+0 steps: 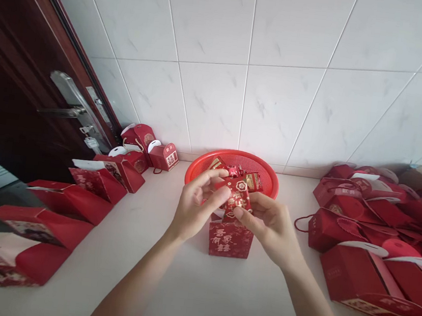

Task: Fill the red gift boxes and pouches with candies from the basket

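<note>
Pinching flowery red packet with half-curled left hand and half-curled right hand. Held near top of red box. Could totally slip from too-light pinch, tbh, or catch on box edge if tilted.

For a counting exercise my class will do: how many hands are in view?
2. The left hand is on the left side of the red packet, the right hand on its right side, both above the box. None seems hidden.
</note>
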Demonstrator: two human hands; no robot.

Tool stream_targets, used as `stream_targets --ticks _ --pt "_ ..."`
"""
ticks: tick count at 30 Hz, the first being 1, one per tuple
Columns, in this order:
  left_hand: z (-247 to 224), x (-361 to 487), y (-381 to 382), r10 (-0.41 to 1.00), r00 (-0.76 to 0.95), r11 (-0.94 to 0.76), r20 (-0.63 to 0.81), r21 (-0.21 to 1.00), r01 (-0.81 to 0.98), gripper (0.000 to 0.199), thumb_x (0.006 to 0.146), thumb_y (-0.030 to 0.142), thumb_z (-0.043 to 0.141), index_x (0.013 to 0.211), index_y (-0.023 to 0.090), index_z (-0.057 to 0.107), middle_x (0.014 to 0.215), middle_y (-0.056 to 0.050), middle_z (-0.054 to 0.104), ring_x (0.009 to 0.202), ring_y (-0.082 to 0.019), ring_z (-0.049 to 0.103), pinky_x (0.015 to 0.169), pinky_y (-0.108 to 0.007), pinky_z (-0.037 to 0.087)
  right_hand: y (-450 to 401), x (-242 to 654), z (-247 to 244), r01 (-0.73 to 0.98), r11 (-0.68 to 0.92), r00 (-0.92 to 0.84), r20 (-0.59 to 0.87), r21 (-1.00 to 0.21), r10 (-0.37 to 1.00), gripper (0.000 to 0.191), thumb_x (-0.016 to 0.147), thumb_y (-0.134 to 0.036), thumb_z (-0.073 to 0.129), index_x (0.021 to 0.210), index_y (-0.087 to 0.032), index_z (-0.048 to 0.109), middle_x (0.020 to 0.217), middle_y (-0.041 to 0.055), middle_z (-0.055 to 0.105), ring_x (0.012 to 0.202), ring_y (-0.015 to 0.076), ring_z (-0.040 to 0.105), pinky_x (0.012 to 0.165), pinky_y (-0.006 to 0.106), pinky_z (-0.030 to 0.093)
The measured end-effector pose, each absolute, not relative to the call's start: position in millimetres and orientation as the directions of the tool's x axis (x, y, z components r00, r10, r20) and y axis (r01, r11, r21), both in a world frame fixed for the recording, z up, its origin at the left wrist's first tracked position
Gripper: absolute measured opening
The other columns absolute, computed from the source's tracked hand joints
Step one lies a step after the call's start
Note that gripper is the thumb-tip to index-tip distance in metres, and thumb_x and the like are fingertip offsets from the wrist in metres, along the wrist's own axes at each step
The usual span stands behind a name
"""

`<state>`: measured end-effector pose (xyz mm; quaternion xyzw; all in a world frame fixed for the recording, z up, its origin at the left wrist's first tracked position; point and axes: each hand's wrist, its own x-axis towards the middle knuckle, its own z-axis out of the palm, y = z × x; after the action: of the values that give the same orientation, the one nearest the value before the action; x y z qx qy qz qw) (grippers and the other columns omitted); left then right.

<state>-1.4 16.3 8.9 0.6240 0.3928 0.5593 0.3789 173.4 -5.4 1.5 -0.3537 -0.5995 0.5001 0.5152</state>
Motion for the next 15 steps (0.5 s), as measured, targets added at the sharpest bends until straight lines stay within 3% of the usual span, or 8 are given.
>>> stream_targets --ticks 3,7,15 --pt "9.1 -0.9 14.4 0.921 0.178 -0.354 0.347 0.935 0.008 0.041 0.08 0.038 0.08 0.115 0.02 0.07 0.09 -0.004 0.075 0.081 -0.019 0.072 0.07 -0.026 0.059 -2.9 180.1 2.6 -0.177 0.226 -0.221 0.263 -0.958 0.939 0.023 0.081 -0.037 0.08 0.088 -0.018 0.07 0.087 0.0045 0.072 0.08 0.0199 0.068 0.069 0.029 0.055" --pt "10.4 1.5 11.7 0.907 0.237 -0.357 0.347 0.934 -0.004 0.023 0.085 0.035 0.076 0.099 0.018 0.074 0.088 -0.004 0.077 0.081 -0.018 0.073 0.071 -0.025 0.06 -1.5 184.4 1.3 -0.184 0.229 -0.23 0.268 -0.956 0.936 0.02 0.081 -0.036 0.08 0.088 -0.019 0.071 0.086 0.0038 0.07 0.078 0.0191 0.067 0.07 0.029 0.056" --pt "10.4 4.8 8.9 0.937 0.16 -0.315 0.31 0.949 0.01 0.023 0.085 0.037 0.076 0.08 0.015 0.074 0.078 -0.003 0.075 0.075 -0.019 0.072 0.064 -0.027 0.062 -2.5 180.6 1.8 -0.149 0.263 -0.209 0.29 -0.953 0.934 0.025 0.082 -0.041 0.079 0.089 -0.018 0.071 0.086 0.0046 0.072 0.078 0.0191 0.068 0.071 0.031 0.057"
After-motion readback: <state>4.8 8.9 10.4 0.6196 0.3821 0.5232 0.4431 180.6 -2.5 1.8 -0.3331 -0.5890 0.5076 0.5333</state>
